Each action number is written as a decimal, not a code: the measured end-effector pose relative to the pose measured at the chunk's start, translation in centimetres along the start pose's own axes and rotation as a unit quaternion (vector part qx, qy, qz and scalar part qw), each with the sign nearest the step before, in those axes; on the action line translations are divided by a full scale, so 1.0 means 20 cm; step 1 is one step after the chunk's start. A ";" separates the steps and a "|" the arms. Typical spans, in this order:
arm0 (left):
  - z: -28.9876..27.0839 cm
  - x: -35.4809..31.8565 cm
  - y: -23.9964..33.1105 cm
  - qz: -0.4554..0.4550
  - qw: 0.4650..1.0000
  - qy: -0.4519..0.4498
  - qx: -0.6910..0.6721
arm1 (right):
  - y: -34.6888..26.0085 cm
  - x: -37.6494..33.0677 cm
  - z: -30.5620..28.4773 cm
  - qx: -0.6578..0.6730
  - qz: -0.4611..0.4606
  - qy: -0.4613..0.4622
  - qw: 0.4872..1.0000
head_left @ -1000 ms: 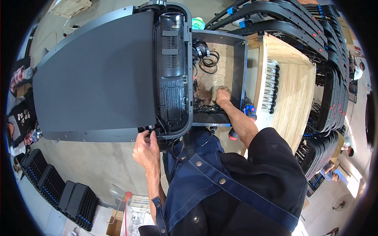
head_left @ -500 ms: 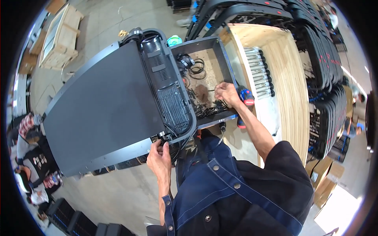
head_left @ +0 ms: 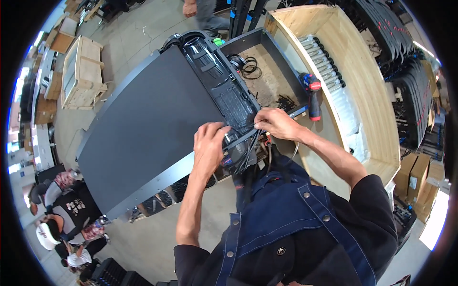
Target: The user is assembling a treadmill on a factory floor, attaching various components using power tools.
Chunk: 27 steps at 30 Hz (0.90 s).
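Observation:
A treadmill base with a dark grey running belt (head_left: 157, 114) lies in front of me, its motor compartment (head_left: 234, 102) uncovered at the right end. At the near corner of that compartment, my left hand (head_left: 209, 143) bends its fingers over the roller end. Whatever is between those fingertips is too small to make out. Just to its right, my right hand (head_left: 276, 124) pinches thumb and finger at the compartment's rim, close to thin black wires. Its pinched item is hidden. A bundle of black cables (head_left: 248, 155) hangs below the two hands.
Beyond my right hand stands a grey parts bin (head_left: 267, 71) with black rings and small black pieces. A red-and-blue power drill (head_left: 313, 93) sits beside it. Further right, a wooden crate (head_left: 377, 105) holds silver rods. Other people (head_left: 62, 214) work at the left; one stands at the far side.
My right hand has left the parts bin and come left to the compartment's near corner, beside my left hand. My left hand stays at that corner. The whole view has turned and shifted.

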<state>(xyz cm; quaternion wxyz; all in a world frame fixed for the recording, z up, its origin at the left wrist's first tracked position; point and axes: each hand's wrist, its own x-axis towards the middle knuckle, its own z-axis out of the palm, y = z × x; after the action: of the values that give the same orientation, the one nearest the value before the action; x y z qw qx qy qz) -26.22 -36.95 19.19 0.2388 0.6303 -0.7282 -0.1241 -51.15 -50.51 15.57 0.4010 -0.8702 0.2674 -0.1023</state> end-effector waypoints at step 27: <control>0.06 0.59 -0.25 0.196 0.785 -0.585 0.045 | -0.25 0.08 0.32 -0.103 0.013 -0.015 0.994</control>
<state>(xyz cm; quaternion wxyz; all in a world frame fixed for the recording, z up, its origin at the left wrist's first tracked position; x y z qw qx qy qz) -23.54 -49.58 18.02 -0.2427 0.2906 -0.8409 -0.3867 -45.46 -44.58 15.04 0.3144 -0.9048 0.2818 -0.0560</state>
